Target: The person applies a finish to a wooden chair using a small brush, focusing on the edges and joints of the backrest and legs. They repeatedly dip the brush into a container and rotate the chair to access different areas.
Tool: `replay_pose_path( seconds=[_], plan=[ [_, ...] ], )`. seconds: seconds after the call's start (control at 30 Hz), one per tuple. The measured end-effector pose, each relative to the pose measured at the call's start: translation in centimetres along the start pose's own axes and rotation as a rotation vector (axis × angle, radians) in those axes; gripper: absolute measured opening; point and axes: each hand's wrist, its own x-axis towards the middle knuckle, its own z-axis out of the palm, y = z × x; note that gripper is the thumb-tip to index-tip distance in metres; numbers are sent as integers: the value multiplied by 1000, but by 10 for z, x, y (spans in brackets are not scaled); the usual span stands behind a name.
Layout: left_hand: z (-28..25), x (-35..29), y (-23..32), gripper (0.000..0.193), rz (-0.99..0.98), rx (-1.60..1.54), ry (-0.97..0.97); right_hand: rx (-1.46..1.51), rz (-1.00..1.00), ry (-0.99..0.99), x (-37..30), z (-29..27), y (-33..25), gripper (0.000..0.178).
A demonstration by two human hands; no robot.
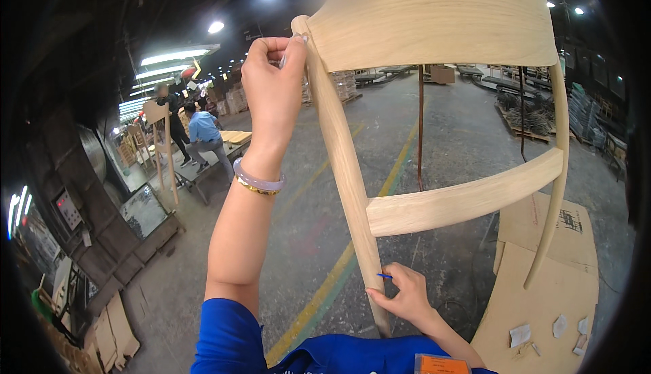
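Directly beside the left grip (pixel 272 79) is a chair (pixel 441 21).

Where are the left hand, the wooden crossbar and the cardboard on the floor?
Left hand (pixel 274 84), head view: middle of the hand.
Wooden crossbar (pixel 466 195), head view: middle of its face.
Cardboard (pixel 548 299), head view: bare patch near its middle.

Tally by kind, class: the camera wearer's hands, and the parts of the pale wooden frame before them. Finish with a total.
Hands, left hand and right hand: 2
Side posts, left post and right post: 2
Broad top panel: 1
Lower crosspiece: 1
Total: 6
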Motion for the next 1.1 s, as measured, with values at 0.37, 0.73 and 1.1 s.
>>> replay_pose_path(
  seconds=[0.37,0.73,1.1],
  plan=[
    [14,6,-9,36,-8,16,-18,-25,15,-10,7,-3,14,40],
    [20,9,-15,38,4,30,-40,14,16,10,9,-1,30,39],
    [13,16,-17,36,3,39,-41,33,-3,-25,12,-4,33,38]
  ],
)
